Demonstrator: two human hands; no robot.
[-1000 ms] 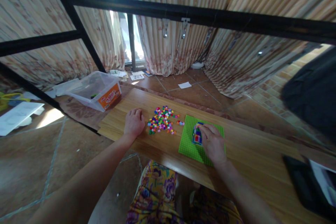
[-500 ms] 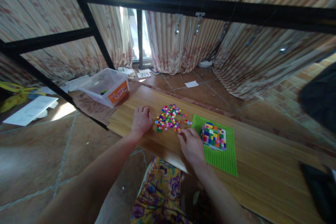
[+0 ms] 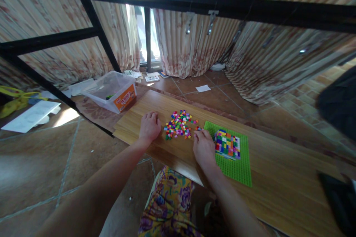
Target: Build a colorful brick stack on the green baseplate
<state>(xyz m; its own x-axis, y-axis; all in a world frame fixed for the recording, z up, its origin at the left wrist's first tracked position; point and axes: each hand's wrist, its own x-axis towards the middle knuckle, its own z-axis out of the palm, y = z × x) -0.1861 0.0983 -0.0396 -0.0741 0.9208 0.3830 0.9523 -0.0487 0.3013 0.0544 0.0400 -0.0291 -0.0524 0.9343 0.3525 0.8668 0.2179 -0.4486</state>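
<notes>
Right hand has shifted since half a second ago: its fingertips then lay at the near right edge of the loose brick pile; now they are a little farther forward, close to the few stray bricks between pile and green studded baseplate. One second ago the same hand was over the multicoloured brick block. Left hand unchanged, resting on the wooden tabletop just left of the pile.

Finger state. Right: fingers bent downward, thumb side toward the pile; cannot tell whether the tips are apart or pinching a brick. Left: fingers loosely curled, no brick visible; underside hidden, so closure cannot be told.

Positions. Block sits on the baseplate, right of the right hand, with bare studs showing around it. Upper face is a patchwork of small coloured bricks, with a white patch toward its right side. Clear plastic bin stands beyond the table's left end, a little green matter inside.

Step in hand (judgement): choosing or picking up a small brick at the strays. Next move, as judged, calls for a fine thumb-and-fingertip pinch on one brick without scattering its neighbours; colour and stud alignment would matter at placement.
</notes>
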